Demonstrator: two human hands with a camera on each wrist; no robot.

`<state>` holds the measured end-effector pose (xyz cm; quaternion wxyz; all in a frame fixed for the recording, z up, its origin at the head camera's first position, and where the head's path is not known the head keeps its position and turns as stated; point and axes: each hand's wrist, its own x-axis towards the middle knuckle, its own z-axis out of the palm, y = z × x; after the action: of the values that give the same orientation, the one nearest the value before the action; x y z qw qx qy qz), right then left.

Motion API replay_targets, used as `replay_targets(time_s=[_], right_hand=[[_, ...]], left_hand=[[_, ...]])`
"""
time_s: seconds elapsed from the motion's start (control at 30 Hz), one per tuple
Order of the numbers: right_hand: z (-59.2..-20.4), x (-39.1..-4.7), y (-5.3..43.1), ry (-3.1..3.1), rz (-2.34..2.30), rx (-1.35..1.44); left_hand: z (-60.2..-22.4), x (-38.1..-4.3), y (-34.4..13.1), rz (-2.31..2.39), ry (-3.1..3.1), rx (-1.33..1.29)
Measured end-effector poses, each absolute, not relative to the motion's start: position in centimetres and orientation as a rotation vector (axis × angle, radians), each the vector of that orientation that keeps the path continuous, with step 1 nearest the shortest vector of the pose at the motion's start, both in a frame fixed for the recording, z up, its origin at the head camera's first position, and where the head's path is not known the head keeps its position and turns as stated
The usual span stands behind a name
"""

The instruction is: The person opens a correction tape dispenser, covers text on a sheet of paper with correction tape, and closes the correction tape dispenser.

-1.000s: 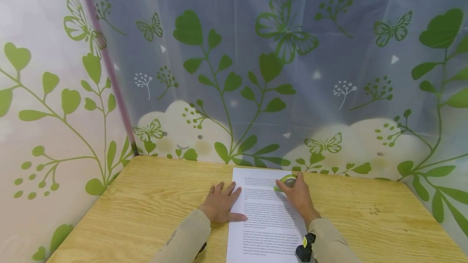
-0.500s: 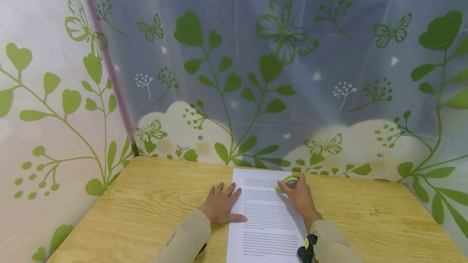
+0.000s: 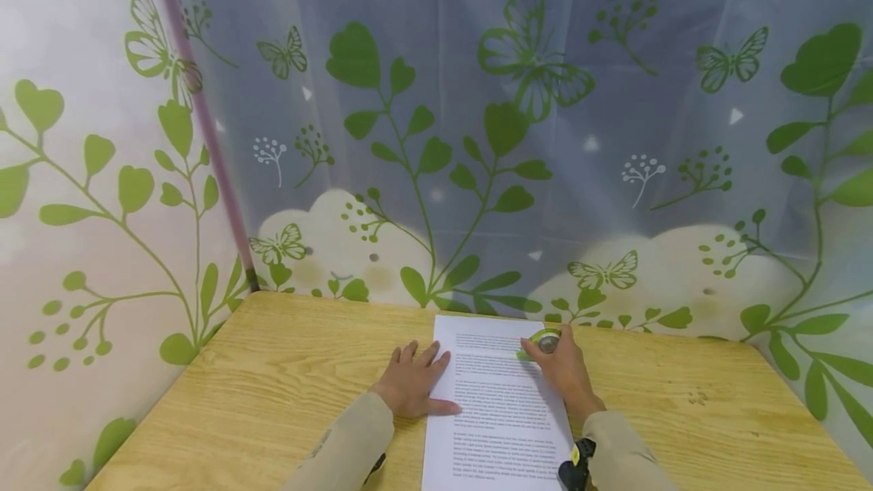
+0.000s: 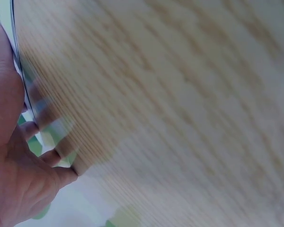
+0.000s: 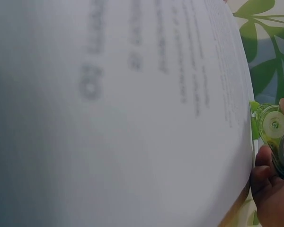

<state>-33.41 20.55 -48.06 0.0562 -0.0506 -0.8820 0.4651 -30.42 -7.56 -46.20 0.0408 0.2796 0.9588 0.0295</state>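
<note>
A printed sheet of paper (image 3: 505,392) lies on the wooden table, its lines of text running across. My left hand (image 3: 414,383) rests at the paper's left edge with fingers spread, the thumb lying on the sheet and the other fingertips near its edge. In the left wrist view the left hand (image 4: 19,156) shows at the left side. My right hand (image 3: 567,370) pinches a green see-through correction tape (image 3: 548,341) between thumb and fingers, its tip at the paper's upper right text. The right wrist view shows the correction tape (image 5: 273,123) with its round spool, low against the sheet.
The wooden table (image 3: 286,354) stretches out on both sides of the paper. Behind its far edge hangs a curtain (image 3: 436,173) printed with green leaves and butterflies. A black device (image 3: 576,464) is strapped at the right wrist.
My right hand has slid slightly to the right with the correction tape along the upper text. The left hand and the paper stay in place.
</note>
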Motion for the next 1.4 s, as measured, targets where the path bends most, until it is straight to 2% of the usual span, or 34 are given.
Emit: replay_targets(time_s=[1.4], right_hand=[[-48.1,-33.3,22.0,-2.679,1.351,-0.117]], left_hand=[[-46.2,-30.3,-7.6,0.08,2.937,0.864]])
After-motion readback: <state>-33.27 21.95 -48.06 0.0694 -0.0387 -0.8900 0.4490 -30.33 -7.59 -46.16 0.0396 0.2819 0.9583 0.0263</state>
